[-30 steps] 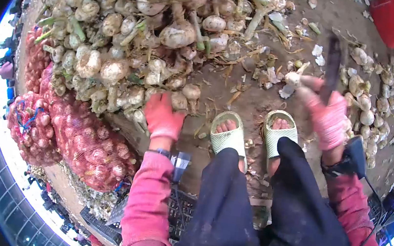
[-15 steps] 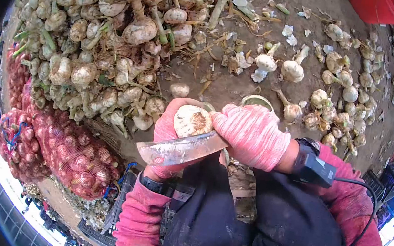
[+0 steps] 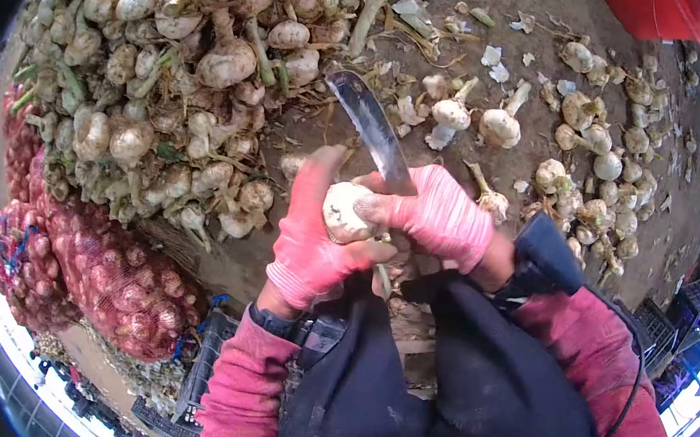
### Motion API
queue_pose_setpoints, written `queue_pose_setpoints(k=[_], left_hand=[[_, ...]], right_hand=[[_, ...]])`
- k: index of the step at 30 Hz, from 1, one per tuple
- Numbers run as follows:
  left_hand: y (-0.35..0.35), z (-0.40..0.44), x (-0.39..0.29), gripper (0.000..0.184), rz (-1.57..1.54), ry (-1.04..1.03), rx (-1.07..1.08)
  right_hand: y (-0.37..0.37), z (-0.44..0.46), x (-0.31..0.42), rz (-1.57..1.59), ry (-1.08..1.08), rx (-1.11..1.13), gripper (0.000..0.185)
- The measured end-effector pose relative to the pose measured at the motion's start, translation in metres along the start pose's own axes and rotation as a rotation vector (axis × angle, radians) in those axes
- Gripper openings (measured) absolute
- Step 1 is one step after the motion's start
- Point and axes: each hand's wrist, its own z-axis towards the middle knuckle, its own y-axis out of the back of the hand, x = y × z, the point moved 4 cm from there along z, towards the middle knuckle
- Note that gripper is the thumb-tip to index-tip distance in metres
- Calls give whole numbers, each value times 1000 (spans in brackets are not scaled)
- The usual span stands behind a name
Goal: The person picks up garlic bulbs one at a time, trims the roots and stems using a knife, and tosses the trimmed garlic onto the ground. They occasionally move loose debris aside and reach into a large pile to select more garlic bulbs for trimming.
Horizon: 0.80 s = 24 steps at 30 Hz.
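Between my gloved hands is a garlic bulb (image 3: 345, 214), pale and smooth on the side facing up. My left hand (image 3: 312, 244) wraps round it from the left and below. In my right hand (image 3: 446, 217) is a knife (image 3: 374, 131) with a broad, curved, stained blade pointing up and left, away from the bulb; its handle is hidden in the glove. The right thumb presses on the top of the bulb. A green stem shows below the hands. Just behind the left fingers a loose bulb (image 3: 292, 164) lies on the ground.
A large heap of untrimmed garlic (image 3: 132, 104) rises at the left. Red mesh sacks of bulbs (image 3: 128, 279) lie below it. Trimmed bulbs (image 3: 608, 166) are spread at the right, with a red container (image 3: 659, 16) at the top right. Black crates (image 3: 698, 301) stand at the far right.
The knife has swung from lying across the front of the bulb to pointing up and away. The bulb has turned from its root side to a smooth side, and my right thumb has come onto it.
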Motion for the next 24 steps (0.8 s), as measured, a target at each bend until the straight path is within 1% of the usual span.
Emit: queue_pose_setpoints(k=[1,3,4,5,7,8,9,10,11,12,13,15,16,17,19,21,22,23,24], left_hand=[[-1,2,-2,86,-1,-2,-3],[12,0,5,85,-297,182,-258],[20,-5,40,72,-636,10,-189],[20,-3,37,52,-719,97,9],[15,-13,30,32,-575,336,-81],[14,-12,31,20,-506,378,-97],[13,-12,33,20,-510,383,-94],[13,-11,31,21,-389,304,-80],[14,-10,29,21,-266,221,-68],[15,-10,26,21,-142,139,-53],[17,-12,25,21,-140,138,-53],[24,-10,25,26,-284,132,29],[22,-4,20,36,-228,63,12],[24,-5,25,49,-184,210,100],[11,2,25,57,-477,180,170],[28,20,43,64,96,22,-134],[43,25,67,65,614,52,-372],[49,29,66,63,822,173,-432],[51,38,72,62,910,331,-353]], right_hand=[[-2,4,-4,61,121,5,32],[-7,0,5,34,314,-62,35],[-6,-5,6,28,165,32,38],[-9,-5,12,-79,169,119,39],[-4,1,14,-298,453,77,34],[-4,2,16,-300,449,78,34],[-7,-3,25,-664,630,-35,30],[-10,-7,31,-1033,803,-150,26],[-3,2,28,-1034,801,-149,26],[15,23,13,-1255,536,-172,27],[33,39,-5,-1459,260,-192,28],[96,30,-26,-1162,634,-521,24],[113,14,-14,-806,472,-683,24],[124,-10,1,-446,292,-820,24],[145,-47,29,-170,385,-1027,24],[176,-67,41,-136,549,-1155,26],[176,-69,48,-140,554,-1158,26],[174,-71,54,-181,546,-1142,26],[164,-75,61,-220,530,-1126,25]])
